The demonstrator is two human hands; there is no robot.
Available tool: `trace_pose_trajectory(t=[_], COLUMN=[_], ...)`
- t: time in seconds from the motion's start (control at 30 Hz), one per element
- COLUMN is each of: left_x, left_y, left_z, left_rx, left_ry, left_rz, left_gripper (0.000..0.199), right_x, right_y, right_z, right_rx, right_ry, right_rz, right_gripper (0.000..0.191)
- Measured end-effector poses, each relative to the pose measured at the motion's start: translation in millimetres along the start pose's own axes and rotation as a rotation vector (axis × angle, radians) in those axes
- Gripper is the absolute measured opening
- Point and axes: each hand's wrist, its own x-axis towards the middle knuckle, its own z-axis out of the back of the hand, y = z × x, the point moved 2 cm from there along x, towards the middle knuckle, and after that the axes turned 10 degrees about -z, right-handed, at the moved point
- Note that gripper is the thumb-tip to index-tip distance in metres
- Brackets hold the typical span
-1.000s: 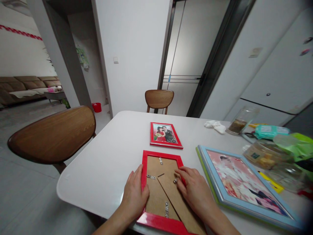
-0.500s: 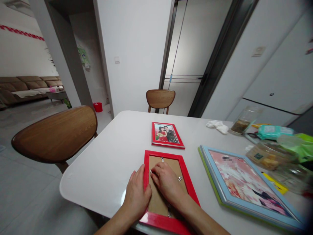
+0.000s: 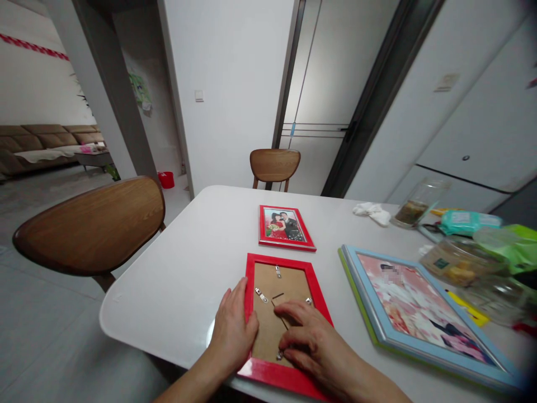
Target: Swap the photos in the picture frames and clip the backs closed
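A red picture frame (image 3: 268, 374) lies face down on the table in front of me, its brown backing board (image 3: 262, 324) showing. My left hand (image 3: 232, 327) grips the frame's left side, the thumb over the rim and the fingers along the outer edge. With bent fingers, my right hand (image 3: 316, 341) works at the lower metal clip (image 3: 279, 355), partly covering it. The left clip (image 3: 260, 295) sits slanted on the board, near the frame's inner edge. Further clips are at the top (image 3: 277, 272) and the right (image 3: 309, 301). A cut outline shows mid-board.
Beyond lies a smaller red frame (image 3: 286, 246) with a couple's photo. At right, a light blue frame (image 3: 380, 322) rests on a green-edged one. Behind it are a glass jar (image 3: 413, 210), crumpled tissue (image 3: 372, 213), a teal wipes pack (image 3: 470, 222) and plastic tubs (image 3: 451, 260). Wooden chairs (image 3: 94, 226) flank the table.
My right hand has moved from the left clip down to the lower clip. The left clip has turned and is now uncovered. My left hand stays on the frame's left side.
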Motion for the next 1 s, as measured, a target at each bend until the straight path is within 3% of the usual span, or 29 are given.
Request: trace_pose_trajectory(t=[0.13, 0.23, 0.33, 0.5, 0.77, 1.0], left_x=[-1, -1, -2, -1, 0, -1], left_y=[0, 1, 2, 1, -1, -2], left_z=[-0.2, -1.1, -1.6, -0.6, 0.7, 1.6], left_rx=[0.001, 0.0, 0.004, 0.021, 0.035, 0.021], left_ry=[0.006, 0.001, 0.004, 0.013, 0.028, 0.007], left_rz=[0.004, 0.009, 0.015, 0.011, 0.01, 0.018], left_gripper=[0.056, 0.056, 0.055, 0.056, 0.055, 0.055], right_x=[6, 21, 46, 76, 77, 65], right_y=[-2, -13, -27, -35, -32, -25], right_z=[2, 8, 11, 4, -5, 7], right_rx=[0.042, 0.05, -0.075, -0.31, -0.296, -0.199], right_ry=[-0.023, -0.147, -0.295, -0.375, -0.4, -0.344], right_rz=[-0.031, -0.138, -0.266, -0.341, -0.274, -0.258], right_gripper=[0.014, 0.023, 0.027, 0.026, 0.028, 0.03])
